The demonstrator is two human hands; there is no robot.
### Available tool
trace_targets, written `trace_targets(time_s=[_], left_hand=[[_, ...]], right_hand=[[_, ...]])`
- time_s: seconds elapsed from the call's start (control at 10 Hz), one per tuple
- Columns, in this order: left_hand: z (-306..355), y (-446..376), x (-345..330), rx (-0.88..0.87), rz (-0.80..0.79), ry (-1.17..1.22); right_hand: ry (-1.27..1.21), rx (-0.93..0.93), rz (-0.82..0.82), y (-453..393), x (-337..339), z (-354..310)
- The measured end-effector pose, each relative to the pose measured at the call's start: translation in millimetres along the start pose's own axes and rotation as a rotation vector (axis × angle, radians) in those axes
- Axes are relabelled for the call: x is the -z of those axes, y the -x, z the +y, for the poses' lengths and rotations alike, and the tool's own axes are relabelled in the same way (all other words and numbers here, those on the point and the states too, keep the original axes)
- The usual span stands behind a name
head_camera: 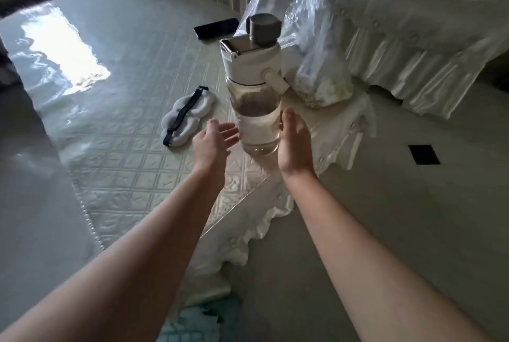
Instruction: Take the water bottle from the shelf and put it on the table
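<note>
**A:** Where were your hands at that moment?

**B:** Your right hand was spread open, palm turned inward, just beside the water bottle at its 3 o'clock; the fingertips looked to be touching or barely off the clear wall, and I could not tell which. Your left hand was open too, fingers loose, a little apart from the bottle at its 9 o'clock. Neither hand was closed around anything.

**A:** And the bottle itself?

**B:** It stood upright between your two palms, long axis vertical, its base on the bench near the corner closest to you. From your wrists it lay straight ahead, toward 12 o'clock. The right hand was the nearer of the two.

**A:** What else was around it?

**B:** A sleep mask lay at the bottle's 9 o'clock beyond your left hand, a dark phone at about 11 o'clock, and a plastic bag close behind at 1 o'clock.

**A:** So what was left to do?

**B:** I judged the placing essentially done: with the bottle standing unheld, you only needed to draw both hands straight back toward 6 o'clock without brushing it.
</note>
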State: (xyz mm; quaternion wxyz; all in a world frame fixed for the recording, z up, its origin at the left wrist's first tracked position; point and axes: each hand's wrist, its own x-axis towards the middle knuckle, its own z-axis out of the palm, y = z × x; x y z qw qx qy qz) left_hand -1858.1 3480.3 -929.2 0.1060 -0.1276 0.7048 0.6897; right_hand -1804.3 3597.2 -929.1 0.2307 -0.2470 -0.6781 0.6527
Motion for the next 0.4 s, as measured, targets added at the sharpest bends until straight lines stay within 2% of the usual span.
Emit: trace_targets(time_s=[0.2,0.4], left_hand=[[79,58,20,0.061,0.016,0.006],[182,119,30,0.162,-0.022,0.009]], right_hand=[[-0.053,-0.146,0.041,35,16,-80],[-0.04,-0.154,-0.048,63,42,-197]])
